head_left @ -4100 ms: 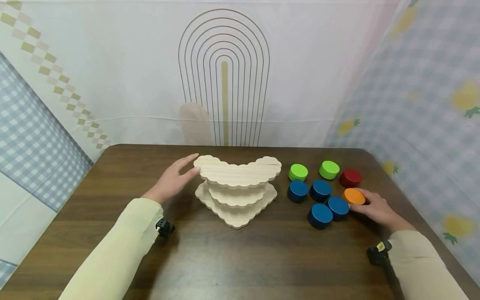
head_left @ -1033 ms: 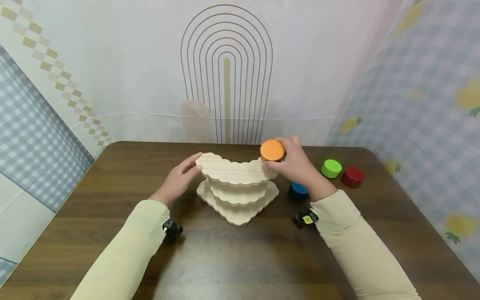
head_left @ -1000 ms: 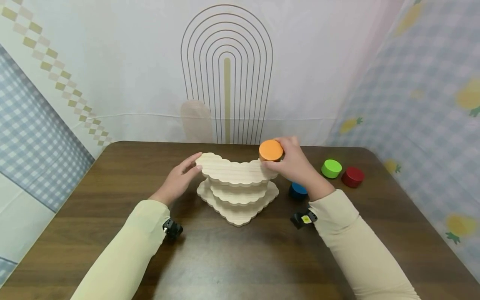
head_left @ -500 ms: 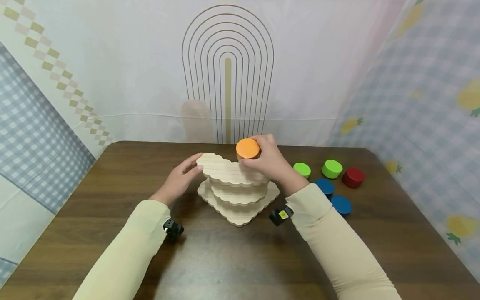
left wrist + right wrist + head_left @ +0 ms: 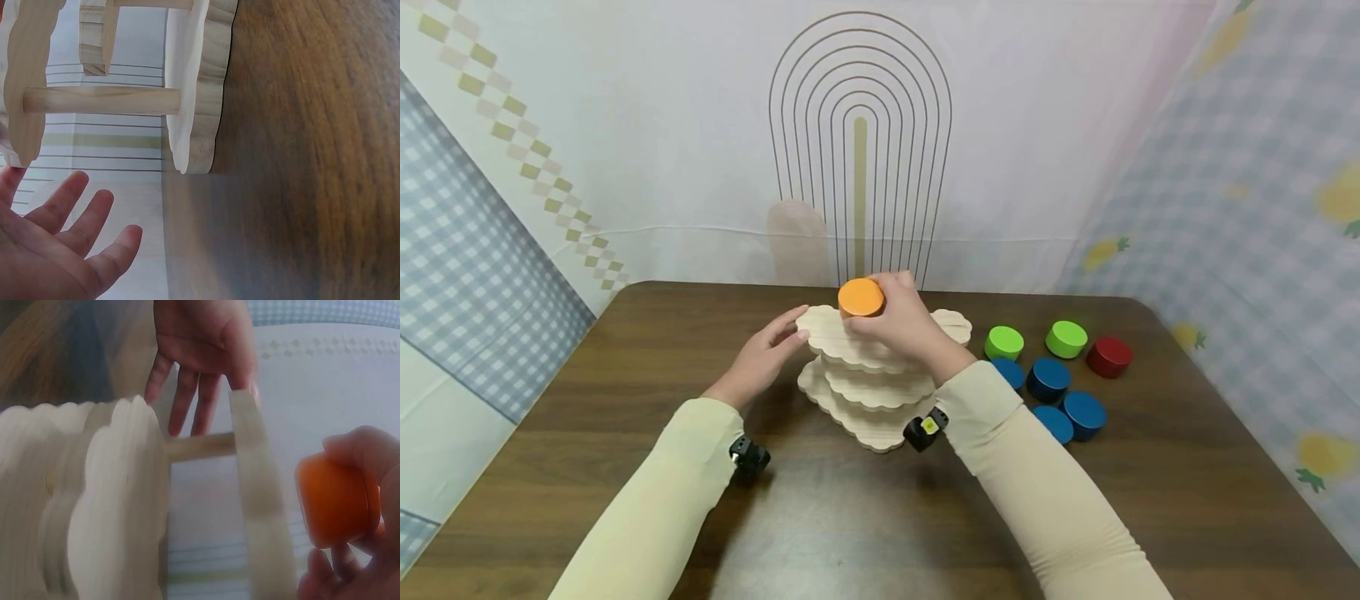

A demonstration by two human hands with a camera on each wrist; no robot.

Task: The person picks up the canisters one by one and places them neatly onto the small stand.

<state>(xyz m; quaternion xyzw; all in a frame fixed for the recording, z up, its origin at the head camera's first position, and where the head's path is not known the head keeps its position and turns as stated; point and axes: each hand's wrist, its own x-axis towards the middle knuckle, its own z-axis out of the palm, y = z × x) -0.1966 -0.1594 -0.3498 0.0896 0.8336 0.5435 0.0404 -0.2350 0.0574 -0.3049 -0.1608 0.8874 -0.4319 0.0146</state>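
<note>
My right hand (image 5: pixel 906 321) holds a small round orange container (image 5: pixel 861 297), thumb on its near side and fingers behind. It is above the left part of the top tier of a pale wooden tiered stand (image 5: pixel 880 392) with scalloped edges. In the right wrist view the orange container (image 5: pixel 334 500) is apart from the top tier (image 5: pixel 259 494). At the stand's left end, my left hand (image 5: pixel 760 358) touches the top tier with thumb and index finger. Its other fingers (image 5: pixel 94 219) are spread loosely in the left wrist view. My right hand and wrist hide part of the stand.
Right of the stand are two green round containers (image 5: pixel 1004 342) (image 5: pixel 1066 339), a red one (image 5: pixel 1108 357) and several blue ones (image 5: pixel 1084 414). My right sleeve partly covers some blue ones. Behind the brown table (image 5: pixel 820 517) hangs a patterned white cloth (image 5: pixel 700 150).
My right hand picked up the orange container from the right group, carried it left to the stand's right end, then further left over the top tier. My left hand keeps its place at the stand.
</note>
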